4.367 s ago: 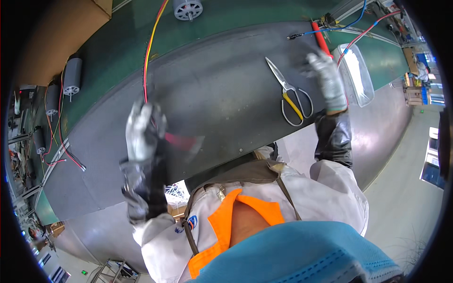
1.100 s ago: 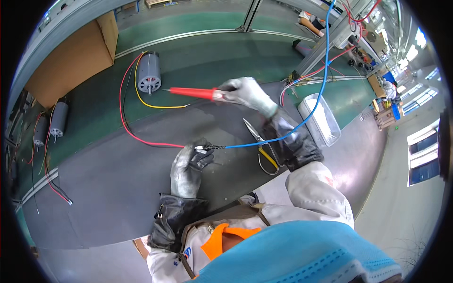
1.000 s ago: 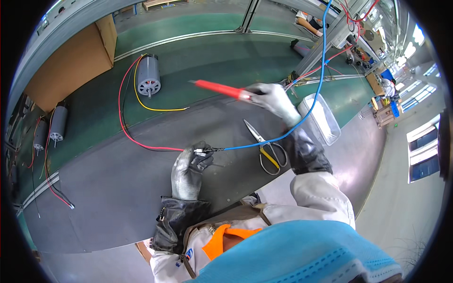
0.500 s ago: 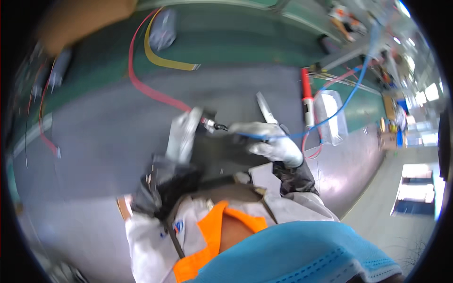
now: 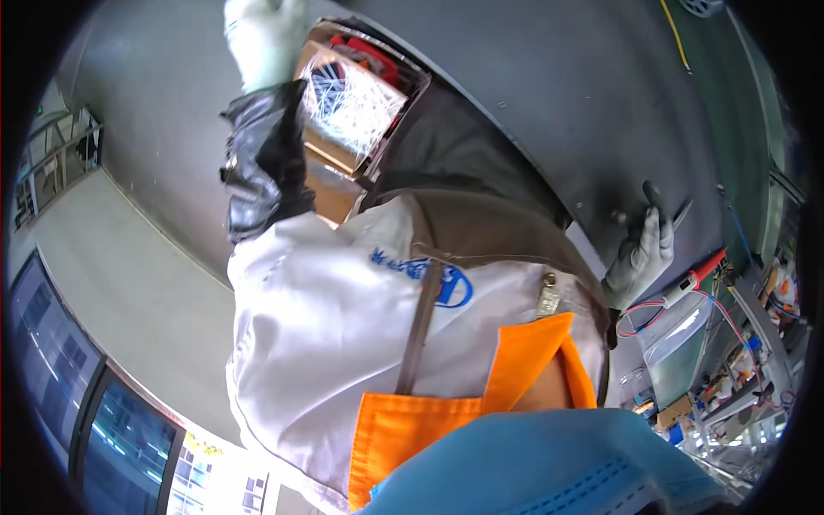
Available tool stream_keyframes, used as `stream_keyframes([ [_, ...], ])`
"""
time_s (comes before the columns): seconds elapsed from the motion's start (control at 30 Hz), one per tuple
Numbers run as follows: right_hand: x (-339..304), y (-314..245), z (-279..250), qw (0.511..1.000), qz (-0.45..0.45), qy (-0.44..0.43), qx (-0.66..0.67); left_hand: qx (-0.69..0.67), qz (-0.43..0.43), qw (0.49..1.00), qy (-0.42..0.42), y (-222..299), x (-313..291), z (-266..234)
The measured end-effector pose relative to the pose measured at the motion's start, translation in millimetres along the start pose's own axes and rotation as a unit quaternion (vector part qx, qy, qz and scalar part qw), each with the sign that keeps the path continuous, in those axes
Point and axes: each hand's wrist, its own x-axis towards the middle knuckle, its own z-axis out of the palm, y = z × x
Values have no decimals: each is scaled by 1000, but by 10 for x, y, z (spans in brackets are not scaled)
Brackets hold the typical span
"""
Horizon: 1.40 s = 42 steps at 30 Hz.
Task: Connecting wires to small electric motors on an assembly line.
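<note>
My left hand, in a white glove with a black sleeve cover, is raised at the top left. It is right beside an open cardboard box that holds thin wire scraps. Its fingers are cut off by the picture's rim. My right hand, in a grey glove, lies open on the near edge of the dark grey table with nothing in it. The tip of a pair of scissors pokes out just past its fingers. A red-handled tool lies a little to the right of that hand.
A yellow wire runs over the table toward the green belt behind it. A clear plastic tub and red wires sit at the right. Pale floor and dark windows are on the left.
The view has swung down and to the left. My left hand left the wire joint and went over to the scrap box. My right hand let go of the blue wire and rests on the table.
</note>
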Motion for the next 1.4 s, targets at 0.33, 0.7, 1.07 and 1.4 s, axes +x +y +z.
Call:
stream_keyframes([
  [0.33,659,189,980,990,-139,20,-21,-99,150,984,16,242,251,738],
  [0.7,680,58,1074,993,-93,67,-40,-79,137,987,24,192,241,887],
  [1.07,1195,-277,840,995,-6,-79,-68,-55,200,978,-36,309,299,881],
  [1.4,1426,109,315,930,-71,-176,314,5,187,982,-31,257,173,984],
])
